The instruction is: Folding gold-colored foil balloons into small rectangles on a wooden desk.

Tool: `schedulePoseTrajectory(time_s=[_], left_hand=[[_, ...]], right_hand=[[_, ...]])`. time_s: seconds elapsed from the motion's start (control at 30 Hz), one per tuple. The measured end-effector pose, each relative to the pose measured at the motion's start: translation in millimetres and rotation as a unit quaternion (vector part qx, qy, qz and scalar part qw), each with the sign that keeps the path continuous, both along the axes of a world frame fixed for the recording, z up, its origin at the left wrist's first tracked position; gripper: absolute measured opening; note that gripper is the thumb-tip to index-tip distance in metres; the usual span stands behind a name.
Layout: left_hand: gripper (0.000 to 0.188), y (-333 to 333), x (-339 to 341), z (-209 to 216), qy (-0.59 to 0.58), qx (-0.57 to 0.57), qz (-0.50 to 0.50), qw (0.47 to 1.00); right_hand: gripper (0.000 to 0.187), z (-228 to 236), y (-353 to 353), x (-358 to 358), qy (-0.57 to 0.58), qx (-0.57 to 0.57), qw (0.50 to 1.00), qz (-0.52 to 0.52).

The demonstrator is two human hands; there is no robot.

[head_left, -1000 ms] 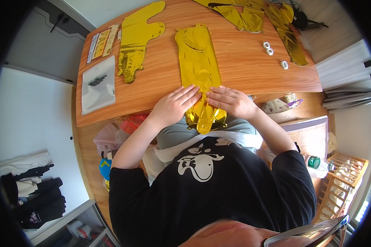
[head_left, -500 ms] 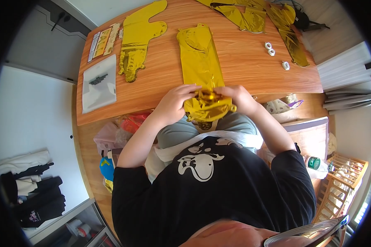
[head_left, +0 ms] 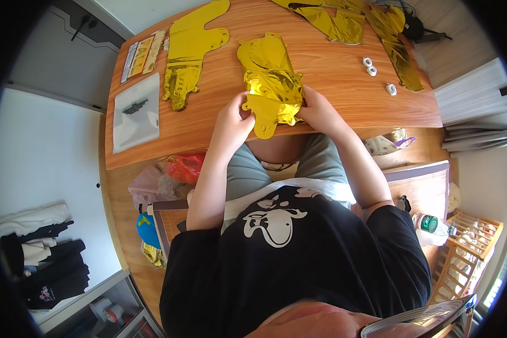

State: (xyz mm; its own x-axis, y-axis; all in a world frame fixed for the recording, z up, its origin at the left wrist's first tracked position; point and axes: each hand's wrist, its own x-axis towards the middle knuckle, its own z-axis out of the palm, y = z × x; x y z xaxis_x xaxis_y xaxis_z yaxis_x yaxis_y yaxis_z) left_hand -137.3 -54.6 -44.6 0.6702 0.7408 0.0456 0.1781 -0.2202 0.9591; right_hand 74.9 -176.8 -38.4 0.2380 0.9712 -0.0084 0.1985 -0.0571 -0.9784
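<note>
A flat gold foil balloon lies at the middle of the table, in front of me. Its near part is crumpled and folded back on itself, with a rounded tab hanging over the table's front edge. My left hand pinches the fold's left side, thumb and fingers closed on the foil. At the right side, my right hand grips the foil, its fingertips partly hidden behind it. Left of this piece lies a second gold foil balloon, flat with a wrinkled lower end.
More gold foil balloons lie at the table's far right. Several small white rolls sit nearer on that side. On the left are a clear plastic sleeve with dark strips and some printed cards. A red bag is below the table edge.
Both hands have moved forward, away from my lap. The balloon's near end has gone with them from the lap onto the table and now folds over the rest.
</note>
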Motion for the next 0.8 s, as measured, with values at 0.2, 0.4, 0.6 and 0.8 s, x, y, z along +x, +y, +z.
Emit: schedulePoseTrajectory(time_s=[0.2,0.4,0.6,0.8], left_hand=[[0.079,-7.3,-5.7,13.2,0.129,0.087,0.000,0.988],[0.101,-6.9,-7.6,18.6,0.121,0.100,-0.017,0.987],[0.102,-15.1,-16.4,16.8,0.100,0.133,0.010,0.986],[0.088,-29.0,-15.5,18.5,0.109,0.154,0.053,0.981]], right_hand=[[0.041,-0.9,5.4,0.8,-0.052,-0.037,0.998,-0.028],[0.028,12.1,11.7,-4.8,-0.021,-0.072,0.996,-0.051],[0.031,-1.3,18.0,-3.6,-0.097,-0.074,0.989,-0.086],[0.037,-6.6,22.3,0.3,-0.083,-0.085,0.990,-0.073]])
